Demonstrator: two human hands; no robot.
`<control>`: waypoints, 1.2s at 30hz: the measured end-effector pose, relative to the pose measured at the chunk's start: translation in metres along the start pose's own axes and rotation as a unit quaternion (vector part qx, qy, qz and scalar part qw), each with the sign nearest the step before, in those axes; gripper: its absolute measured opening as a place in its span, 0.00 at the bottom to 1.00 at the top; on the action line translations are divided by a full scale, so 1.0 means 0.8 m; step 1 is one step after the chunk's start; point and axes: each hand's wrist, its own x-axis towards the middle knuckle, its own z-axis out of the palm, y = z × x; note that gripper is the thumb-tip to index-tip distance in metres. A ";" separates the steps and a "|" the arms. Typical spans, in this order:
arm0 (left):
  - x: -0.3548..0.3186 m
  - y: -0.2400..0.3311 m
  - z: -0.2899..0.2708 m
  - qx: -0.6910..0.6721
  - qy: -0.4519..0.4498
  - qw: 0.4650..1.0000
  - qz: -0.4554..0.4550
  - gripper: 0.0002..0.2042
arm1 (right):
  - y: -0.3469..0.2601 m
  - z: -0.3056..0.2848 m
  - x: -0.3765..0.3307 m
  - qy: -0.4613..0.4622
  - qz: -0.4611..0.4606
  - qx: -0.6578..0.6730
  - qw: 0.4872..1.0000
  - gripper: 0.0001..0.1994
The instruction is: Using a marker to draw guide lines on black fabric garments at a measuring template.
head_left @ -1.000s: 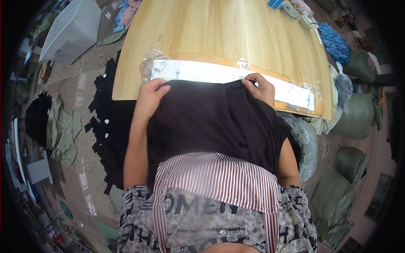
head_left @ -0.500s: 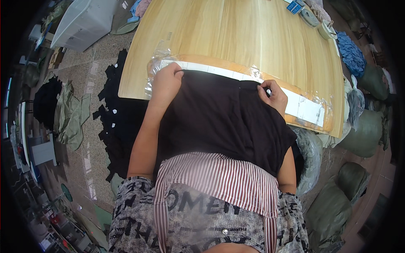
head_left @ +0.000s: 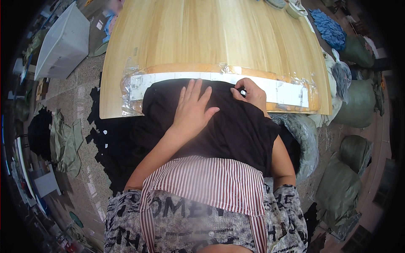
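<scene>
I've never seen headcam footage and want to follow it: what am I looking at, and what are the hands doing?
There's no machine here, only bare-handed work. The view looks down from a wide camera worn on the head, so straight edges bend. Across the wooden table runs a white strip, taped down. Black cloth partly covers it. The left hand rests flat on the cloth, fingers spread; the right hand pinches its far edge, with a white item too small to identify.

Left grip (head_left: 192,110) palm down with fingers (head_left: 189,91) spread, right grip (head_left: 239,93) in a curled pinch.
</scene>
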 end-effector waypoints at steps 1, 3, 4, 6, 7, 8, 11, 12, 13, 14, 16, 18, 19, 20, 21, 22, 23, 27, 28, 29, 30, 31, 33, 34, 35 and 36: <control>0.002 0.000 0.000 0.010 0.001 1.000 0.002 0.28 | 0.002 -0.007 -0.001 -0.015 -0.008 0.013 1.000 0.07; 0.004 0.001 0.002 0.017 0.003 1.000 0.007 0.28 | 0.005 -0.028 -0.001 -0.034 -0.024 0.019 0.999 0.07; 0.005 0.000 0.003 0.017 0.005 1.000 0.006 0.28 | 0.007 -0.037 0.002 -0.055 -0.044 0.030 0.997 0.07; 0.006 -0.002 0.003 0.015 0.010 1.000 0.007 0.29 | 0.020 -0.053 0.010 -0.043 -0.025 0.031 0.998 0.06; 0.006 -0.002 0.003 0.013 0.010 1.000 0.004 0.29 | 0.023 -0.058 0.014 -0.033 -0.007 0.033 0.999 0.06; 0.005 -0.003 0.003 0.012 0.012 1.000 -0.002 0.29 | 0.004 -0.067 0.020 -0.003 -0.016 0.084 0.996 0.08; 0.003 -0.005 0.003 0.000 0.027 1.000 -0.010 0.28 | -0.051 -0.088 0.037 -0.071 0.091 0.266 0.957 0.13; 0.003 -0.004 0.003 -0.001 0.031 0.999 -0.010 0.28 | -0.053 -0.072 0.038 -0.062 0.047 0.296 0.952 0.16; 0.004 -0.003 0.004 -0.002 0.031 0.999 -0.015 0.28 | -0.062 -0.056 0.037 -0.076 0.024 0.310 0.947 0.17; 0.005 -0.003 0.004 -0.001 0.030 0.999 -0.020 0.28 | -0.061 -0.031 0.037 -0.066 0.042 0.321 0.944 0.16; 0.006 -0.003 0.003 -0.003 0.026 0.999 -0.023 0.28 | -0.051 0.011 0.038 -0.056 0.058 0.332 0.940 0.16; 0.004 -0.007 0.002 -0.002 0.022 0.999 -0.029 0.28 | -0.044 0.034 0.036 -0.062 0.153 0.380 0.910 0.13; 0.003 -0.009 0.002 -0.003 0.018 1.000 -0.025 0.28 | -0.040 0.037 0.034 -0.064 0.152 0.379 0.911 0.13; 0.003 -0.010 0.003 -0.004 0.014 1.000 -0.021 0.28 | -0.037 0.039 0.032 -0.080 0.120 0.365 0.920 0.13; 0.004 -0.010 0.003 -0.007 0.015 1.000 -0.021 0.28 | -0.034 0.041 0.031 -0.096 0.089 0.350 0.928 0.13; 0.005 -0.010 0.002 -0.011 0.018 1.000 -0.020 0.29 | -0.033 0.044 0.031 -0.097 0.090 0.348 0.928 0.13; 0.007 -0.010 0.003 -0.016 0.021 0.999 -0.020 0.29 | -0.031 0.047 0.031 -0.109 0.063 0.286 0.950 0.13; 0.005 -0.011 0.001 -0.014 0.027 0.999 -0.022 0.29 | -0.033 0.051 0.033 -0.125 0.067 0.226 0.964 0.13; 0.006 -0.012 0.002 -0.016 0.027 0.999 -0.021 0.29 | -0.032 0.051 0.034 -0.125 0.067 0.224 0.964 0.13; 0.007 -0.012 0.003 -0.019 0.027 0.999 -0.020 0.29 | -0.032 0.051 0.034 -0.124 0.065 0.220 0.965 0.13; 0.009 -0.013 0.003 -0.020 0.028 0.999 -0.019 0.29 | -0.033 0.051 0.035 -0.123 0.061 0.216 0.967 0.13; 0.009 -0.013 0.005 -0.023 0.031 0.999 -0.017 0.29 | -0.035 0.051 0.036 -0.124 0.061 0.214 0.967 0.13; 0.010 -0.013 0.004 -0.026 0.035 0.999 -0.014 0.29 | -0.043 0.052 0.041 -0.112 0.037 0.126 0.985 0.13; 0.009 -0.013 0.004 -0.025 0.038 0.999 -0.012 0.28 | -0.047 0.052 0.045 -0.113 0.036 0.125 0.985 0.13; 0.009 -0.013 0.004 -0.025 0.041 0.999 -0.011 0.28 | -0.053 0.053 0.051 -0.112 0.022 0.037 0.993 0.13; 0.008 -0.013 0.004 -0.025 0.043 0.999 -0.012 0.28 | -0.058 0.054 0.055 -0.110 0.006 -0.050 0.993 0.12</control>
